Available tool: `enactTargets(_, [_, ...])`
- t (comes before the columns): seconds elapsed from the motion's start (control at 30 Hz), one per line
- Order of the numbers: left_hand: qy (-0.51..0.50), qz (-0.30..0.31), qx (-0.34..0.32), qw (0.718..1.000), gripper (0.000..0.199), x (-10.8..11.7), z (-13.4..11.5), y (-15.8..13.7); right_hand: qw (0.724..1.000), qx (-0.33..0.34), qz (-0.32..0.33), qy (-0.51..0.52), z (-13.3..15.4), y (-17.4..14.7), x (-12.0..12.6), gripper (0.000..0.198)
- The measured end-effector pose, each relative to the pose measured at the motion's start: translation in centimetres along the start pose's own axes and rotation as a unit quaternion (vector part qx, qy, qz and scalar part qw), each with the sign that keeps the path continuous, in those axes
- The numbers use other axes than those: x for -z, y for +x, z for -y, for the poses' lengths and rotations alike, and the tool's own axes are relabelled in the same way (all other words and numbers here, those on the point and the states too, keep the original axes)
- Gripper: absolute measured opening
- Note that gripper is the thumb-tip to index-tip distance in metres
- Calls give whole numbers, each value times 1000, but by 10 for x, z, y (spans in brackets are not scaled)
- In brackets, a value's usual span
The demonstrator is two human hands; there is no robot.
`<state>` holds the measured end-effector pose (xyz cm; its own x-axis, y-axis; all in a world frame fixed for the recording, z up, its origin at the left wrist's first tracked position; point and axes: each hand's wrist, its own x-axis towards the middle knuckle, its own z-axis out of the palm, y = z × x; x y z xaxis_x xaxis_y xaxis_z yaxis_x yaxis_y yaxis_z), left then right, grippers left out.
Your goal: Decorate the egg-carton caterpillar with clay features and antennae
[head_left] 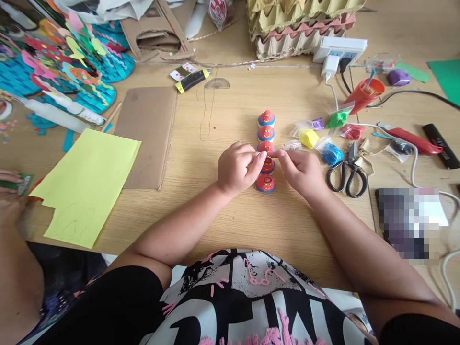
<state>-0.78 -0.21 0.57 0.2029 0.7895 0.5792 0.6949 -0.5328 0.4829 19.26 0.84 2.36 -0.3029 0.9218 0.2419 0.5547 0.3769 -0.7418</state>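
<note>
Several small red domes with blue rims and yellow smiling faces stand in a column before me; the nearest dome carries a dark loop on top. Over the middle of this column, my left hand is closed, thumb pressed against the forefinger. My right hand is also pinched, its fingertips almost meeting those of the left. Whatever lies between the fingertips is too small to make out. The hands partly cover the middle dome and the dome just nearer to me.
Right of the domes lie bagged yellow clay, blue clay, scissors and a red cup. Cardboard and yellow paper lie left. Egg trays stand behind. Another person's hand is at far left.
</note>
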Motion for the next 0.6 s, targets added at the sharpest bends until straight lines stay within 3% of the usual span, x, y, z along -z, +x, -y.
enactTargets(0.17, [6, -3, 3, 1000, 60, 0, 0, 0, 994, -40, -8, 100, -2, 4, 0, 73])
enactTargets(0.33, [-23, -19, -5, 1000, 41, -1, 1, 0, 950, -89, -24, 299, -7, 15, 5, 81])
enactTargets(0.43, [-13, -28, -26, 999, 28, -1, 0, 0, 938, -78, -11, 338, -3, 16, 11, 82])
enactTargets(0.6, [16, -43, -52, 998, 25, 0, -4, -1, 938, -66, 44, 339, 10, 12, 18, 90])
